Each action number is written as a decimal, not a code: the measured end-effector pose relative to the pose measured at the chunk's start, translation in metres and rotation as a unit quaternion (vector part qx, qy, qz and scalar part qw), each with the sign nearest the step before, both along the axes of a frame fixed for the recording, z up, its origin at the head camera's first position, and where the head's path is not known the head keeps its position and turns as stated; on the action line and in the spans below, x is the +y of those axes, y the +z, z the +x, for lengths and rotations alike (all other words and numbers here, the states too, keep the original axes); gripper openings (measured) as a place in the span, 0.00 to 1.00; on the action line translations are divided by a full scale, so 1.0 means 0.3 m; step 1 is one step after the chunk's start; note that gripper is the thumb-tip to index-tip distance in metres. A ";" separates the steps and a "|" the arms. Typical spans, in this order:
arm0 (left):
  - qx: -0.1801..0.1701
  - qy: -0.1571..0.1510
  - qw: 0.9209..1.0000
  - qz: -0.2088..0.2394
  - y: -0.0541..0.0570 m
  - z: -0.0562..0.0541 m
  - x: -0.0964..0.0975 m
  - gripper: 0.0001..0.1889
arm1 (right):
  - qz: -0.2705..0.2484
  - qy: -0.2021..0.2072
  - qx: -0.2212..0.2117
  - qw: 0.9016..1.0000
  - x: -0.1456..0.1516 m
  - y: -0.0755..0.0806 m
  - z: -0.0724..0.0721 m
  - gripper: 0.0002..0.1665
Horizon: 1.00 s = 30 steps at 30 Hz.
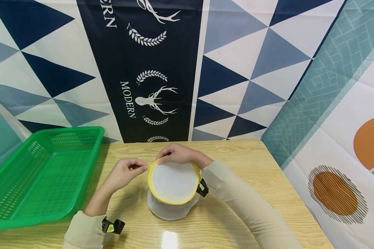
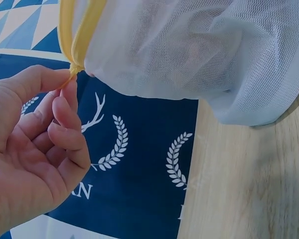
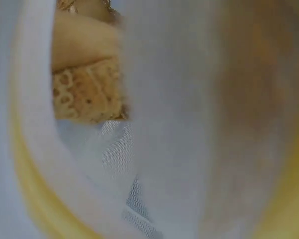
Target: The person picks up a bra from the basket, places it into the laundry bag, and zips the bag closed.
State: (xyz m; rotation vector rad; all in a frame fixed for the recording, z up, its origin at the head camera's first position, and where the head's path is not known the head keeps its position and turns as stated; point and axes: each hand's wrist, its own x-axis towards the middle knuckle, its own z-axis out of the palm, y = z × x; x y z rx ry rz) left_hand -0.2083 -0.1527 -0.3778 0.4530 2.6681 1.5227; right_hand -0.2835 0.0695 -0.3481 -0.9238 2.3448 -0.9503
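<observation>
A round white mesh laundry bag [image 1: 174,183] with yellow trim sits on the table. My left hand [image 1: 126,173] pinches the small yellow end of the trim [image 2: 76,68] between thumb and fingertips, at the bag's left edge. Across the far side of the top, my right hand [image 1: 178,154] grips the yellow rim near that same spot, fingers curled over it. The bag's soft mesh side [image 2: 199,55] sags below the rim in the left wrist view. Blurred in the right wrist view, a tan lacy garment [image 3: 89,92] shows inside the bag through a gap.
A big green plastic basket [image 1: 95,155] stands to the left of the bag. Wood-grain tabletop [image 1: 237,155] stretches around the bag, and a patterned wall hanging [image 1: 162,131] rises behind its back edge.
</observation>
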 end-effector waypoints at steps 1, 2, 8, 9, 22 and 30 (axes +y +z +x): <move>0.001 0.002 1.000 0.001 0.002 0.001 -0.001 0.09 | -0.001 0.000 0.005 1.000 -0.003 0.002 0.005 0.13; 0.002 0.004 1.000 0.003 0.004 0.003 -0.002 0.09 | -0.002 0.003 0.012 1.000 -0.007 0.005 0.009 0.14; 0.000 0.015 1.000 0.004 0.012 0.006 0.006 0.10 | 0.026 0.049 0.072 0.996 -0.029 0.019 0.027 0.18; 0.000 0.017 1.000 0.003 0.013 0.005 0.009 0.10 | 0.030 0.055 0.078 0.995 -0.031 0.019 0.026 0.17; 0.004 -0.006 1.000 0.005 0.007 0.007 0.008 0.09 | 0.019 0.078 0.036 0.996 -0.014 0.004 -0.005 0.13; -0.003 -0.015 1.000 0.009 0.006 0.022 -0.008 0.10 | 0.021 0.041 0.029 0.999 0.015 0.006 -0.015 0.13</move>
